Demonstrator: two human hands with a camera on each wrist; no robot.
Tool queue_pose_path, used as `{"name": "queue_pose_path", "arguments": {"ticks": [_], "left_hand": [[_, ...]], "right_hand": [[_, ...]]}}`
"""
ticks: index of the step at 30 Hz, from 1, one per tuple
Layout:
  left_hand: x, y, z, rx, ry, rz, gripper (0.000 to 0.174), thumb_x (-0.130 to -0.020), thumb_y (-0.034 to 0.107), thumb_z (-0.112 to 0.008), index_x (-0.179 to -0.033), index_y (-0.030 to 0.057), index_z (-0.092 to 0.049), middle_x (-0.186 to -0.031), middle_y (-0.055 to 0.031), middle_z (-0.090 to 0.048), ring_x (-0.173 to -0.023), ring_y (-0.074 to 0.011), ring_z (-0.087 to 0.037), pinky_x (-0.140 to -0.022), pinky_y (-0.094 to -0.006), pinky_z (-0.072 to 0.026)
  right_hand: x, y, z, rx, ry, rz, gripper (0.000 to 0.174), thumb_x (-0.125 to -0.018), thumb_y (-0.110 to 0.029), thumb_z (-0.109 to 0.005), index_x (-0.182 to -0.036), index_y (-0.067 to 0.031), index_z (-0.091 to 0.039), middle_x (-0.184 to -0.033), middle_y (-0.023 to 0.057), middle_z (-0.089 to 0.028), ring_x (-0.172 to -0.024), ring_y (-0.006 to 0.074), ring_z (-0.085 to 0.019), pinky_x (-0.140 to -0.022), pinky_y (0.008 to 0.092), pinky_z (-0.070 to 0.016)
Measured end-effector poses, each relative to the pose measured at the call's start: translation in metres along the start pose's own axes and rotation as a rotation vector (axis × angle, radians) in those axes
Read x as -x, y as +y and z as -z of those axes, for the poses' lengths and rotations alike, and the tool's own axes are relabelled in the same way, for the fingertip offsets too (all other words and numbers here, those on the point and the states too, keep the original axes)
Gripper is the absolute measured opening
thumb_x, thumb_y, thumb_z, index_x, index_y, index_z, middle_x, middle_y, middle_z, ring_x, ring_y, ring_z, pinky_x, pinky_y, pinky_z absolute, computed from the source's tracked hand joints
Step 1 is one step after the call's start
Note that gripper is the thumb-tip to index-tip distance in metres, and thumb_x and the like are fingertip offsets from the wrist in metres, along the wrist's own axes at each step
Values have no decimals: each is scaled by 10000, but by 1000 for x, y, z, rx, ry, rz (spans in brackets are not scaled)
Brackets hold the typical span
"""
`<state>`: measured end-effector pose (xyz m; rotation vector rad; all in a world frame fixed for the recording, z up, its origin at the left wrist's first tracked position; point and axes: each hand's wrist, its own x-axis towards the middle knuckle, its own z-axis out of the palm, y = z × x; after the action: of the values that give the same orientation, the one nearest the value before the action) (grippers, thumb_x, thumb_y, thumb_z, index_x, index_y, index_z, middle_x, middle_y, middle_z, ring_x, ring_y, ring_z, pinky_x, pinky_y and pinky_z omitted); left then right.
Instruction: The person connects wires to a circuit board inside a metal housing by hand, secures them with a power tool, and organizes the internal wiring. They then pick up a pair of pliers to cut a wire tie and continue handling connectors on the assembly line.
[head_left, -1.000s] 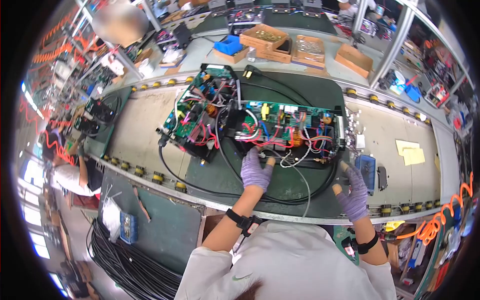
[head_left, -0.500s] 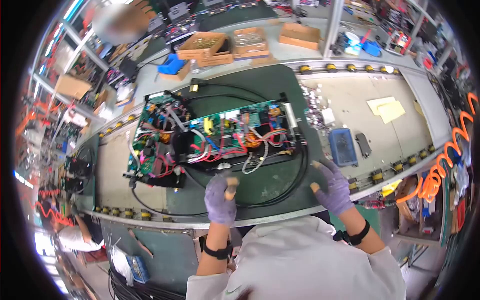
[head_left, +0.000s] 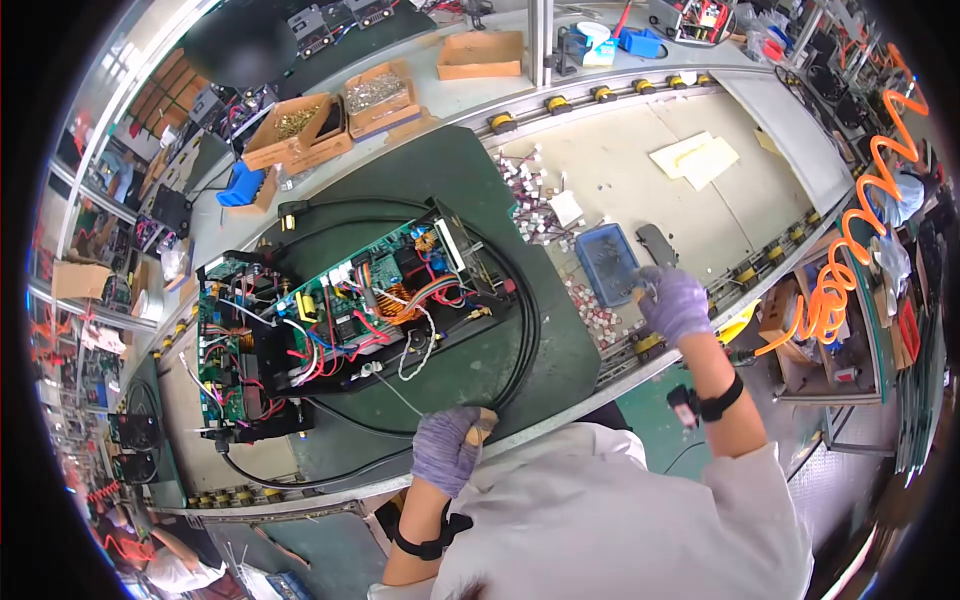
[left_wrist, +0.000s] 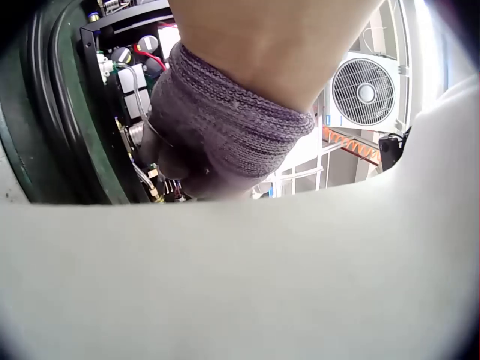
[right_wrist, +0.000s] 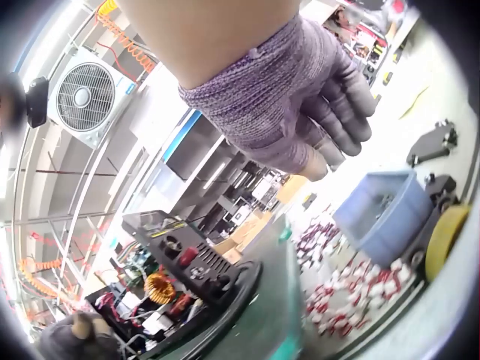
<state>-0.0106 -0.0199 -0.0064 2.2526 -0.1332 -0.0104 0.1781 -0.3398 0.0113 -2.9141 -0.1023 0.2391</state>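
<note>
In the head view my left hand (head_left: 448, 452), in a purple knit glove with bare fingertips, is at the front edge of the green board (head_left: 560, 330). Its curled fingers grip a thin grey cable (head_left: 398, 392), which runs back to a white connector at the front of an opened electronic unit (head_left: 350, 320). The unit has a black frame, green circuit board and coloured wires. My right hand (head_left: 676, 305), gloved alike, hovers by a blue bin (head_left: 605, 265). In the right wrist view its fingers (right_wrist: 346, 112) are loosely extended with nothing between them.
A second circuit unit (head_left: 225, 350) adjoins on the left. Thick black cable (head_left: 530, 340) loops round the board. Small red-and-white connectors (head_left: 590, 312) are scattered about the bin, with a dark flat part (head_left: 655, 245) beside it. Yellow paper (head_left: 700, 160) lies farther back; an orange coiled hose (head_left: 830, 290) hangs right.
The head view has swung right. My left hand has come back from the unit to the board's front edge with the thin cable. My right hand has moved from the board's edge to the bin.
</note>
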Motion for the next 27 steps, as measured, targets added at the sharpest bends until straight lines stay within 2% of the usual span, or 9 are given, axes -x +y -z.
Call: {"name": "queue_pose_path", "arguments": {"ticks": [3, 6, 9, 12, 14, 18, 21, 24, 27], "left_hand": [[-8, 10, -1, -61, -33, -23, 170, -900, 211, -550, -977, 138, -682, -844, -62, -697, -842, -290, -665, -827, -394, -489], [-15, 7, -7, -153, -148, 72, 235, -906, 287, -565, -1066, 168, -690, -1075, -87, -680, -1009, -280, -635, -938, -420, -447], [-20, -3, -20, -531, -10, -2, 343, -893, 356, -587, -1207, 236, -654, -1360, -102, -543, -1224, -297, -534, -1028, -440, -397], [-14, -39, -31, -646, -163, 26, 455, -871, 387, -611, -1317, 305, -581, -1517, -75, -381, -1369, -315, -393, -1101, -459, -324], [-14, -43, -31, -633, -168, 45, 459, -882, 369, -595, -1335, 298, -562, -1513, -67, -393, -1384, -308, -378, -1111, -449, -311], [-16, -45, -30, -569, -170, 122, 450, -902, 322, -561, -1350, 286, -547, -1507, -49, -407, -1387, -293, -377, -1113, -441, -308], [-17, -45, -23, -554, -184, 170, 439, -908, 298, -544, -1347, 278, -549, -1493, -40, -428, -1380, -281, -392, -1111, -439, -313], [-6, -61, -15, -566, -161, 214, 427, -908, 299, -544, -1335, 277, -560, -1471, -35, -458, -1364, -281, -416, -1109, -441, -316], [5, -74, -1, -519, -133, 302, 401, -918, 284, -531, -1316, 279, -578, -1456, -42, -481, -1367, -291, -417, -1122, -450, -297]], "right_hand": [[-37, 6, -4, 112, -103, 10, 299, -838, -292, -654, -1106, -170, -702, -1042, 107, -695, -983, 293, -657, -882, 405, -516], [-70, 0, -23, 134, -276, 156, 297, -806, -236, -700, -1089, -143, -700, -1023, 148, -696, -991, 312, -653, -879, 418, -513], [-98, 9, -62, 243, -360, 357, 338, -753, -215, -734, -1075, -118, -698, -988, 144, -701, -980, 321, -659, -862, 417, -526], [-113, 3, -88, 389, -446, 295, 376, -699, -193, -755, -1055, -89, -693, -976, 139, -706, -955, 332, -669, -820, 414, -545], [-122, 13, -115, 425, -395, 327, 352, -689, -182, -751, -1024, -88, -700, -956, 134, -710, -939, 335, -674, -794, 412, -552], [-117, 15, -115, 449, -373, 318, 258, -697, -165, -734, -947, -101, -721, -917, 143, -713, -906, 332, -682, -778, 406, -554], [-121, 28, -104, 337, -267, 266, 192, -715, -159, -721, -895, -92, -728, -873, 150, -713, -874, 313, -691, -780, 390, -552], [-113, 29, -52, -33, -251, 111, 177, -756, -114, -692, -923, -66, -728, -895, 152, -714, -847, 312, -696, -758, 389, -562], [-118, 51, -34, -144, -142, 119, 202, -768, -123, -700, -968, -95, -719, -900, 135, -715, -842, 293, -690, -779, 373, -548]]}}
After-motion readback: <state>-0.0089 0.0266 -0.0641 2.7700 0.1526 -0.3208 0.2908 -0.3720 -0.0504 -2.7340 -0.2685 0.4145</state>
